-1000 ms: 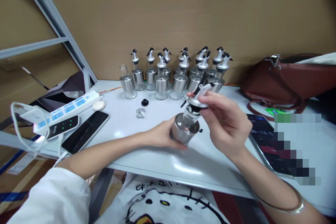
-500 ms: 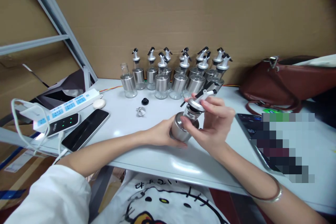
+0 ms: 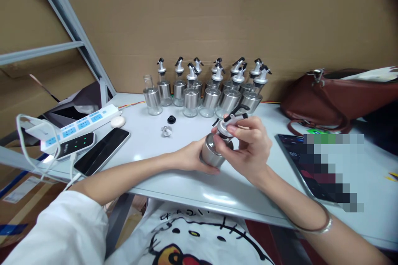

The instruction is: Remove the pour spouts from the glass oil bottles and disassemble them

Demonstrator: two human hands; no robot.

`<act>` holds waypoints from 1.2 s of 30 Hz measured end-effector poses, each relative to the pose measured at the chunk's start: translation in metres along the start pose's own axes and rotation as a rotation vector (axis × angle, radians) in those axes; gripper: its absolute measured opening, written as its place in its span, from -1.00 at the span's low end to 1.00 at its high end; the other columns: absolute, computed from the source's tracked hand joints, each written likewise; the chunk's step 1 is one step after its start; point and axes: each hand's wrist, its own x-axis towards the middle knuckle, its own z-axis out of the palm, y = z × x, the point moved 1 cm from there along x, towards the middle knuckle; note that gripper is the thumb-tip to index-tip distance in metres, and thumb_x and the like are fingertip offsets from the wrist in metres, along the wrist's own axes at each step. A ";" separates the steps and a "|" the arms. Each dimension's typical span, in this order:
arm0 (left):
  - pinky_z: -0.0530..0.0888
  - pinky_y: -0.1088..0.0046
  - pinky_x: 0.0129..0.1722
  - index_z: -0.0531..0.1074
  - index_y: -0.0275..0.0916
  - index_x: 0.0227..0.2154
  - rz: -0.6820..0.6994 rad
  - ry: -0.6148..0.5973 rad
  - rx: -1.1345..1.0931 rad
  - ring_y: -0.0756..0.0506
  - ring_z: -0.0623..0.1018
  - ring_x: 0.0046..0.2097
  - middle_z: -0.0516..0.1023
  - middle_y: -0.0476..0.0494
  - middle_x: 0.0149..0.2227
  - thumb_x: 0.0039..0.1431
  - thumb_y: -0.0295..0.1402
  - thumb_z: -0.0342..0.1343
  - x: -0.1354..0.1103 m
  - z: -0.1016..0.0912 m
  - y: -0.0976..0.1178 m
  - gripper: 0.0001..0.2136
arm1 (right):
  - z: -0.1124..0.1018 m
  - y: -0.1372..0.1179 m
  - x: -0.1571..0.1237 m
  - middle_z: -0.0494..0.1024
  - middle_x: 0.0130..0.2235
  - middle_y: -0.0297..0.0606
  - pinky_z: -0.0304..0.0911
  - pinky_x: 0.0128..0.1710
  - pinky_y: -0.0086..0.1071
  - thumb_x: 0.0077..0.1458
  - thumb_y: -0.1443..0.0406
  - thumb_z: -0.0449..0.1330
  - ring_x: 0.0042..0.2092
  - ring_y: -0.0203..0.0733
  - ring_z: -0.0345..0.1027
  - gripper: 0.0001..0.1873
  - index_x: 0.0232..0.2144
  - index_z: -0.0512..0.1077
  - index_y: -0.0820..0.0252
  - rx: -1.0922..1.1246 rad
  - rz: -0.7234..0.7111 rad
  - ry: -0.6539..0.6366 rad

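Over the white table I hold a small glass oil bottle with a steel sleeve, tilted toward me. My left hand is wrapped round its base. My right hand is closed on the silver pourer cap with a black spout lever, seated on the bottle's neck. Behind stands a group of several like bottles with pourers. One bottle without a cap stands at the group's left end. A loose black stopper and a loose silver collar lie on the table in front of them.
At the left edge lie a white power strip, a power bank, a black phone and a white puck. A brown leather bag sits at the right. A tablet, partly blurred out, lies near my right forearm. Cardboard walls stand behind.
My right hand has pressed the pourer cap down onto the bottle's neck and turned round it. The bottle has shifted a little to the left and lower. My left hand stays on the base.
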 end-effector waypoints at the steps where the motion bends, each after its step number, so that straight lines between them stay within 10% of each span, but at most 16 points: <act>1: 0.27 0.10 0.18 0.12 -0.26 0.19 0.002 -0.008 -0.006 -0.25 0.33 0.18 0.33 -0.28 0.16 -0.14 -0.32 0.35 0.000 0.000 0.000 -0.20 | 0.000 -0.001 0.001 0.35 -0.35 -0.35 0.36 -0.47 -0.36 -0.07 0.45 0.27 -0.37 -0.25 0.39 -0.71 -0.32 0.32 0.04 -0.013 -0.011 0.003; 11: 0.29 0.08 0.16 0.16 -0.23 0.17 0.023 -0.054 -0.015 -0.26 0.36 0.16 0.38 -0.28 0.11 -0.14 -0.38 0.34 0.000 -0.001 0.005 -0.23 | 0.007 -0.005 -0.009 0.35 -0.20 -0.27 0.45 -0.45 -0.32 -0.06 0.43 0.24 -0.35 -0.22 0.40 -0.16 0.21 -0.02 -0.08 0.155 0.235 0.018; 29: 0.14 0.07 0.24 -0.06 -0.23 0.21 0.090 0.030 0.103 -0.29 0.16 0.27 0.11 -0.38 0.24 -0.17 -0.19 0.37 -0.003 -0.002 -0.005 -0.06 | 0.005 0.000 -0.004 0.31 -0.32 -0.44 0.45 -0.50 -0.37 -0.09 0.48 0.29 -0.39 -0.30 0.39 -0.34 -0.01 0.16 -0.09 0.319 0.180 0.058; 36: 0.31 0.13 0.04 0.19 -0.24 0.00 0.181 0.261 0.334 -0.22 0.35 -0.01 0.31 -0.23 -0.08 0.01 -0.08 0.23 -0.009 -0.012 0.009 -0.43 | -0.001 0.004 -0.008 0.33 -0.09 -0.25 0.49 -0.27 -0.27 0.01 0.43 0.25 -0.10 -0.15 0.42 -0.47 -0.01 0.20 -0.05 0.317 0.163 0.016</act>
